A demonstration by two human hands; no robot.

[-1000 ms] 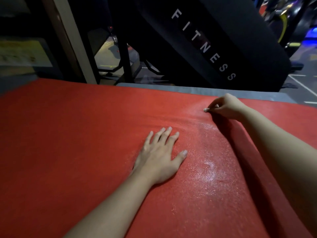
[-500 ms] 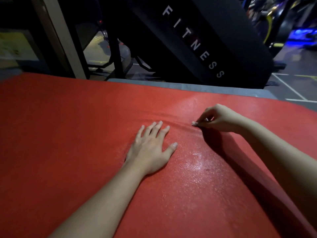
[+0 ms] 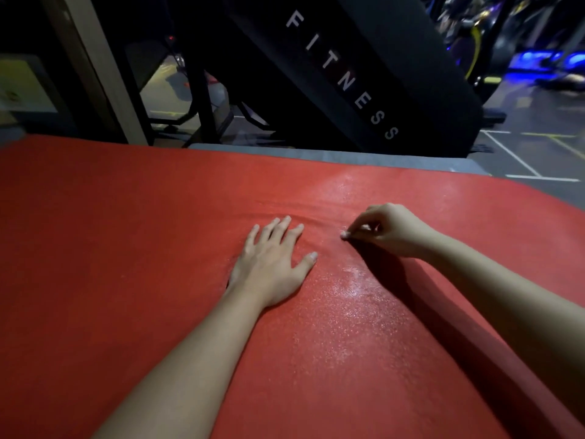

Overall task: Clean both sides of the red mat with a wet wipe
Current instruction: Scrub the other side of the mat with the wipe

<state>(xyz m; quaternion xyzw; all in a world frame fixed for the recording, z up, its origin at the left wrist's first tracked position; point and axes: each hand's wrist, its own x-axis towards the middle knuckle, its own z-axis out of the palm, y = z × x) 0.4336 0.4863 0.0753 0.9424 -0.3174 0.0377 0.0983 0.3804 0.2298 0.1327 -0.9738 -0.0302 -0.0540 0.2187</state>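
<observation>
Two hands are resting on the red mat (image 3: 126,248), which is lying spread over a grey platform (image 3: 316,155). The left hand (image 3: 269,267) is pressing flat, fingers straight; the right hand (image 3: 392,229) is pinching a small white wad (image 3: 344,235) against the mat's wet streak (image 3: 354,280).

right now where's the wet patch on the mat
The wet patch glistens right of centre on the red mat, head view, between the left hand and right hand.
</observation>
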